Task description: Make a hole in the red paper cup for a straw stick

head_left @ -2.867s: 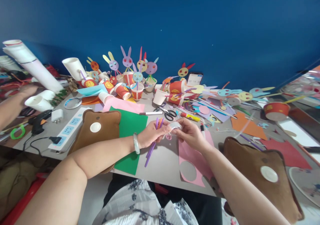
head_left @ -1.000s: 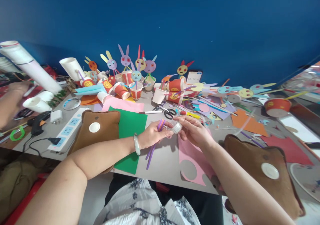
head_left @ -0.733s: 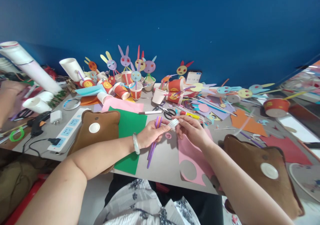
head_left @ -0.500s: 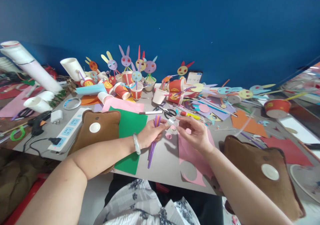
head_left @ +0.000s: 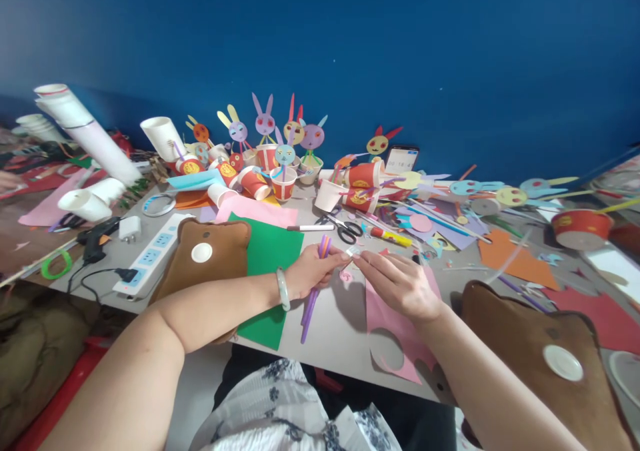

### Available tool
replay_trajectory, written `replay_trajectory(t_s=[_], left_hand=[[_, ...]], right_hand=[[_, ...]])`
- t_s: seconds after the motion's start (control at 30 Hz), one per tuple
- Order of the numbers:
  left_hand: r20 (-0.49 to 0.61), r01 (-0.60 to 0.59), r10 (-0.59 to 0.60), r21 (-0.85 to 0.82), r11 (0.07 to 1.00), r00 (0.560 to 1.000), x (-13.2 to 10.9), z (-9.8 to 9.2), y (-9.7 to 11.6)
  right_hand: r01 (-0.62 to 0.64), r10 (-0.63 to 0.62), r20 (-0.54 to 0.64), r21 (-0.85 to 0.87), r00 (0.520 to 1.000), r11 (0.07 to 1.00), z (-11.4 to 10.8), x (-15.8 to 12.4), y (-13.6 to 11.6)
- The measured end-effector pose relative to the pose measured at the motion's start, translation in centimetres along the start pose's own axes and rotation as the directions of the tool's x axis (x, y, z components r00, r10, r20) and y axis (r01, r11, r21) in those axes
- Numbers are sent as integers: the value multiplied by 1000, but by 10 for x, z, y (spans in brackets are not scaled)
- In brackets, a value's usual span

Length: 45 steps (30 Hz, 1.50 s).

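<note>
My left hand [head_left: 316,269] is closed around purple straws [head_left: 309,315], with an orange one showing among their upper ends. Its thumb and fingertip also pinch a small shiny clear piece [head_left: 352,252], too small to name for sure. My right hand [head_left: 404,285] meets it there, fingers together and bent over the same piece, the tips partly hidden. Just below the fingertips is a small pink round piece [head_left: 345,275] with a dark mark. Pink paper [head_left: 395,351] with a round hole cut out lies under my right hand. Green paper [head_left: 265,317] lies under my left forearm.
Scissors [head_left: 349,231], a marker [head_left: 311,227] and a yellow-red tube [head_left: 391,237] lie beyond my hands. Paper cups with rabbit figures [head_left: 283,184] stand along the blue wall. Brown cushions [head_left: 205,277] flank me. A power strip [head_left: 153,256] and glue gun [head_left: 95,241] sit left.
My right hand has turned palm down and its fingers have closed in over the clear piece, which shows less now. The view has shifted slightly to the left.
</note>
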<state>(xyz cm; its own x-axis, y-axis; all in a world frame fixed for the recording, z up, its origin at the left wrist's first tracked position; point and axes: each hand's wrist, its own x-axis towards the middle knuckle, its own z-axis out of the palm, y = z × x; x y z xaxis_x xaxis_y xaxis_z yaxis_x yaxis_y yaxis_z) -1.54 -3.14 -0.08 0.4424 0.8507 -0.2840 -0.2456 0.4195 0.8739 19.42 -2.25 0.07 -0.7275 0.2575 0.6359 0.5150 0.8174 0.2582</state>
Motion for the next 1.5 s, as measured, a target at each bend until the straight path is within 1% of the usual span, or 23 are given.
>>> replay_trajectory(t_s=[0.13, 0.2, 0.27, 0.33, 0.43, 0.5, 0.57, 0.63, 0.67, 0.7, 0.73, 0.77, 0.83, 0.87, 0.9, 0.93, 0.97, 1.03, 1.13, 1.2, 1.27, 1.43, 1.5], left_hand=[[-35, 12, -12, -6, 1000, 999, 3, -1, -1], [-52, 19, -19, -14, 1000, 998, 2, -1, 1], [-50, 16, -16, -13, 1000, 999, 1, -1, 2], [-45, -19, 19, 1, 1000, 999, 1, -1, 3], [-45, -37, 38, 24, 999, 998, 3, -3, 1], [-54, -51, 53, 49, 998, 997, 5, -6, 0], [-19, -52, 53, 49, 997, 998, 6, -7, -1], [-10, -35, 36, 38, 999, 999, 5, -6, 1], [-10, -29, 30, 29, 999, 1000, 4, -5, 2], [-15, -25, 25, 19, 1000, 1000, 3, -5, 4], [-17, -23, 23, 9, 1000, 1000, 2, -4, 5], [-18, -24, 24, 0, 1000, 1000, 1, -4, 6], [-17, -33, 33, -15, 999, 999, 1, -4, 6], [-15, -38, 38, -19, 999, 999, 1, -4, 5], [-14, -42, 42, -22, 999, 999, 2, -5, 4], [-15, -42, 41, -22, 999, 999, 3, -5, 3], [-19, -36, 36, -21, 999, 999, 4, -6, 2], [-34, -21, 20, -20, 1000, 999, 4, -6, 2], [-56, -14, 13, -20, 1000, 998, 4, -6, 3], [-59, -16, 15, -18, 1000, 998, 5, -5, 3], [-48, -21, 21, -16, 1000, 999, 6, -6, 2], [-7, -67, 67, -46, 997, 998, 7, -6, 0], [-2, -82, 82, -57, 995, 997, 6, -6, 1]], right_hand=[[-48, 51, 133, -23, 990, 999, 1, -3, 2], [-61, 64, 162, -20, 985, 998, 3, -8, 3], [-53, 53, 148, -3, 988, 999, 4, -12, 5], [-38, 36, 137, 10, 990, 999, 6, -16, 7], [-61, 60, 116, 9, 991, 998, 10, -15, 9], [-87, 89, 68, -31, 994, 996, 12, -12, 9], [-127, 129, 27, -56, 991, 990, 15, -9, 8], [-220, 220, -2, -44, 975, 974, 18, -9, 9], [-293, 293, -8, -20, 956, 956, 19, -9, 11], [-379, 379, -1, 7, 926, 926, 20, -10, 13], [-471, 470, 23, 30, 882, 882, 21, -11, 15], [-564, 562, 55, 47, 826, 824, 21, -11, 17], [-729, 718, 136, 73, 683, 680, 18, -9, 21], [-789, 771, 173, 96, 613, 607, 16, -7, 21], [-829, 804, 203, 134, 559, 542, 13, -4, 21], [-853, 824, 222, 175, 521, 492, 11, -2, 20], [-864, 835, 232, 209, 498, 457, 9, 1, 18], [-874, 850, 237, 253, 471, 414, 7, 4, 16], [-892, 874, 250, 299, 416, 339, 10, 5, 14], [-887, 869, 270, 335, 415, 319, 13, 4, 15], [-874, 846, 285, 335, 450, 352, 15, 3, 16], [-828, 776, 299, 282, 556, 485, 12, 6, 16], [-820, 768, 295, 277, 569, 501, 11, 8, 14]])
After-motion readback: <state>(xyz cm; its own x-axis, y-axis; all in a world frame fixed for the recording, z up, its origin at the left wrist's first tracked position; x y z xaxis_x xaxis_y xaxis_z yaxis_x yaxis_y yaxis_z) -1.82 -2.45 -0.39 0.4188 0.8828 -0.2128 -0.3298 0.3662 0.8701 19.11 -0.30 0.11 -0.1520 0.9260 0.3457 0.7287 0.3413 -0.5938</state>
